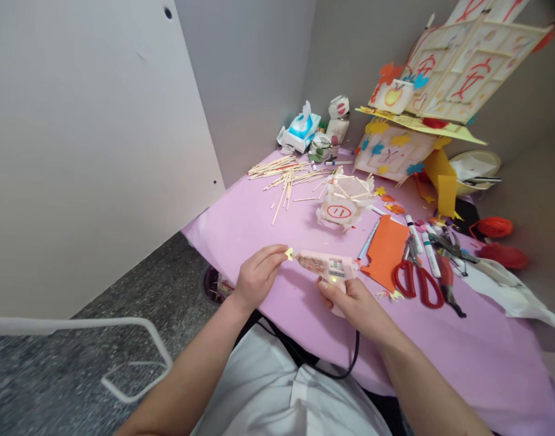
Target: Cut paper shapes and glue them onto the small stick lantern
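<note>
Pale garment [277,387] nearest, six o'clock. Right grip [350,300] wraps glue gun [321,264] over worktop [241,227], nozzle [299,258] toward nine o'clock; left grip [260,275] pinches yellow cutout [289,254] just beside. Glue gun likely stiff, tip hot: handle only. Cutout likely light, flimsy: edge pinch.

Room for a hand is left at the left corner of the table [490,351] and along its near edge, right of the right forearm [416,375]. Midway along it, space is taken by the glue gun [322,264]. Toward the far edge, passage is blocked by sticks [279,168] and a paper lantern [339,211]; toward the right edge, by scissors [415,266] and markers [430,254]
</note>
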`<act>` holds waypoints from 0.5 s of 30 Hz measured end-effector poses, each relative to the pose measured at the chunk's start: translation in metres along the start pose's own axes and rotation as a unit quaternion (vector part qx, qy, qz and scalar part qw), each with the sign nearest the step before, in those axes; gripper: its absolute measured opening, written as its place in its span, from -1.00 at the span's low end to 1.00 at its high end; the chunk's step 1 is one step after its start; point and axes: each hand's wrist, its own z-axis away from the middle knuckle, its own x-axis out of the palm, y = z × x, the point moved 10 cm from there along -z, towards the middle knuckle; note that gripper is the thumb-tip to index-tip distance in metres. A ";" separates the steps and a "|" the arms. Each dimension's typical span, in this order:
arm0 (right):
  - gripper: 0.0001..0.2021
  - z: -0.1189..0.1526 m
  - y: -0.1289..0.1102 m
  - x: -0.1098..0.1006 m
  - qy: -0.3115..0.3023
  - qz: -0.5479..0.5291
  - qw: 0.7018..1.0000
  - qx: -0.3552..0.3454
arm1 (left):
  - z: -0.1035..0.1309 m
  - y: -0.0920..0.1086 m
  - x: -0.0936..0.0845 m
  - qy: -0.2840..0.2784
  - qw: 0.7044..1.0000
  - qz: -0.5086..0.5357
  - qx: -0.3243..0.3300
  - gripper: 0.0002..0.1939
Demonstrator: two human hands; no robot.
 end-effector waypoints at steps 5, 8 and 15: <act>-0.62 0.000 0.000 0.001 -0.002 -0.001 1.000 0.005 | 0.002 -0.001 0.000 0.004 1.000 0.002 -0.003 -0.75; -0.61 0.000 0.001 0.000 0.002 0.002 1.000 0.011 | 0.002 -0.002 -0.001 0.008 1.000 0.007 -0.009 -0.74; -0.65 -0.003 0.015 -0.011 0.098 -0.091 0.988 0.076 | 0.000 -0.015 -0.021 0.083 0.993 0.043 -0.077 -0.78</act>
